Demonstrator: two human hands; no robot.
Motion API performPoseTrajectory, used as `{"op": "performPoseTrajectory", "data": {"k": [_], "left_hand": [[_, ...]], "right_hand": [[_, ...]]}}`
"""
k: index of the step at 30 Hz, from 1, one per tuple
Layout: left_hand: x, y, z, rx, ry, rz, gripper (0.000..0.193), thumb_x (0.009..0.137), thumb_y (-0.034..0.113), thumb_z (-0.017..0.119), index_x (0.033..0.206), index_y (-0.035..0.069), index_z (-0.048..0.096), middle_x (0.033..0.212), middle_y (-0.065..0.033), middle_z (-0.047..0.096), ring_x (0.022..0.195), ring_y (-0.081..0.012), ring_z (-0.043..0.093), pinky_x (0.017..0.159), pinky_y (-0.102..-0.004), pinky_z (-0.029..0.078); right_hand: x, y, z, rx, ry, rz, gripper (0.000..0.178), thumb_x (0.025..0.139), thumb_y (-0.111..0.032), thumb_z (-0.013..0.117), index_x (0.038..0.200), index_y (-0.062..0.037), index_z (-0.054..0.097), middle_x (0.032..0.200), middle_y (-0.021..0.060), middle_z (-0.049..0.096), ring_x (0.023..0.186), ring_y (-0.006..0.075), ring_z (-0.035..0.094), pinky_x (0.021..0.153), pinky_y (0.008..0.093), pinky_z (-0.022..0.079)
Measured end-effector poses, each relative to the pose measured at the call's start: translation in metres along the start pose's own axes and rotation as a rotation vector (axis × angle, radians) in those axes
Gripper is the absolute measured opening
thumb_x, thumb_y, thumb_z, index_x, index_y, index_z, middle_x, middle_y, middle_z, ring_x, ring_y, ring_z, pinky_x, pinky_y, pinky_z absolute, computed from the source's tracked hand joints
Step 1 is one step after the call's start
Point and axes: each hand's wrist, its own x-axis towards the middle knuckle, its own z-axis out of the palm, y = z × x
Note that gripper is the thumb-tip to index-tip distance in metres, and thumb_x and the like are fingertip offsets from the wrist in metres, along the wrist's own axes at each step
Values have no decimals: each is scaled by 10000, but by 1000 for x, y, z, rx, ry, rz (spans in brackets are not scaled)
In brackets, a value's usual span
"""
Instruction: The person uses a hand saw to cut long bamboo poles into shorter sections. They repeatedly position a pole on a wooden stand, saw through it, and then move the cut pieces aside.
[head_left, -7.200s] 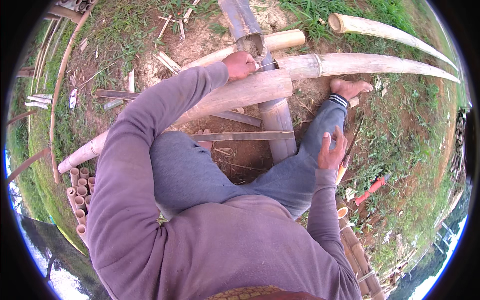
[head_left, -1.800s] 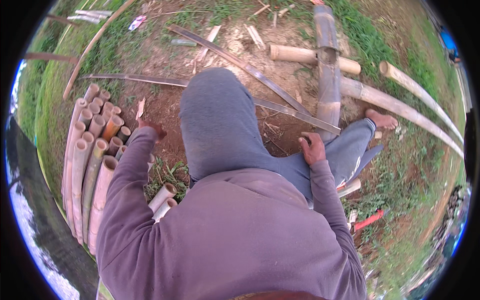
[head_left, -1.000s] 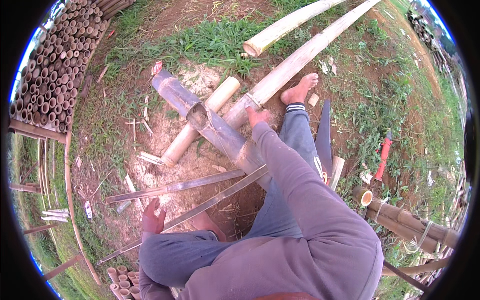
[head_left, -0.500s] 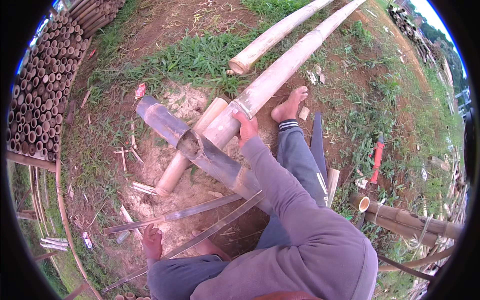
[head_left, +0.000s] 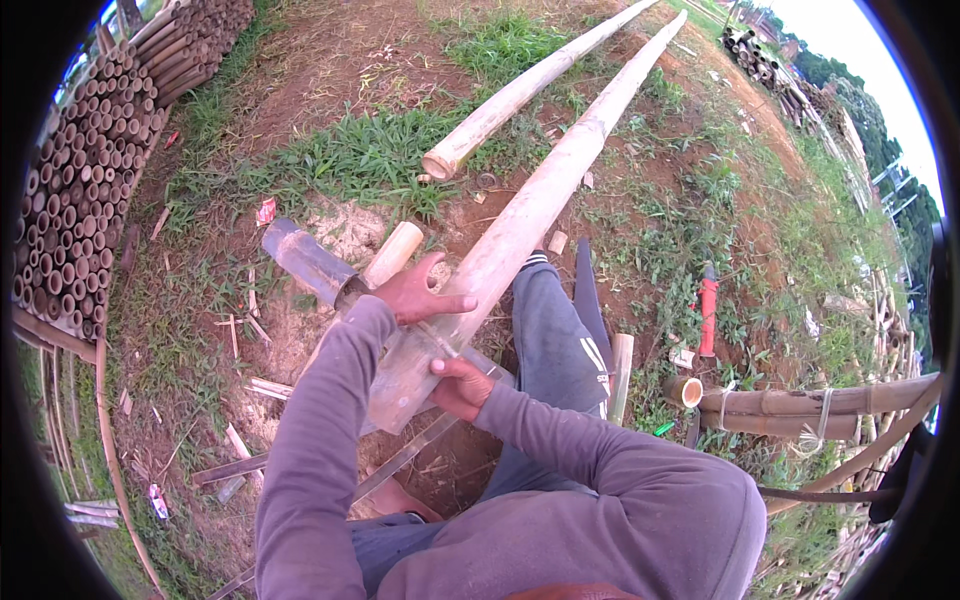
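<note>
A long pale bamboo pole (head_left: 545, 215) runs from my lap area toward the far right, its near end raised over a dark split bamboo piece (head_left: 308, 262). My right hand (head_left: 462, 388) grips the pole's right side near that end, thumb on top. On the pole's left side, by a node, my left hand (head_left: 415, 293) has its fingers spread apart, one fingertip against the pole. Beneath lies a short pale bamboo piece (head_left: 393, 252), partly hidden by my left arm and the pole. A dark bamboo strip (head_left: 405, 458) slants below the pole's near end.
Another pale pole (head_left: 530, 93) lies beyond on grass. A saw-like dark blade (head_left: 588, 300) rests beside my right leg. A red-handled tool (head_left: 708, 315) lies on the right, near tied bamboo poles (head_left: 780, 402). Stacked bamboo (head_left: 75, 200) fills the far left.
The pole's near end has come closer to me and now covers part of the dark bamboo. My left hand has risen from beside my knee to the pole; my right hand moved nearer its end.
</note>
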Motion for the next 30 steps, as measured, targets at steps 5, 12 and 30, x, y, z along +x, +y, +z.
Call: {"op": "performPoseTrajectory", "data": {"k": [5,12,30], "left_hand": [[-72,-35,-4,5,-7,-31,1133,703,494,952,1600,53,418,1429,-246,651,1307,-378,644,1121,-406,483],[-301,-134,-14,590,383,-369,928,675,304,911,1473,150,463,1246,-216,708,1062,-453,720,911,-543,568],[-382,-313,123,-1742,1755,197,882,929,489,808,1584,80,381,1499,-177,583,1403,-362,562,1211,-630,384]], "right_hand": [[2,42,28,-541,-102,308,981,897,-294,869,1661,-59,298,1557,166,552,1441,336,538,1191,504,462],[36,-144,-28,-571,451,-188,988,1065,-680,500,1694,12,183,1665,294,400,1552,418,404,1239,578,385],[115,165,105,-115,163,278,923,861,-422,885,1576,-44,441,1587,220,505,1485,434,466,1250,659,350]]}}
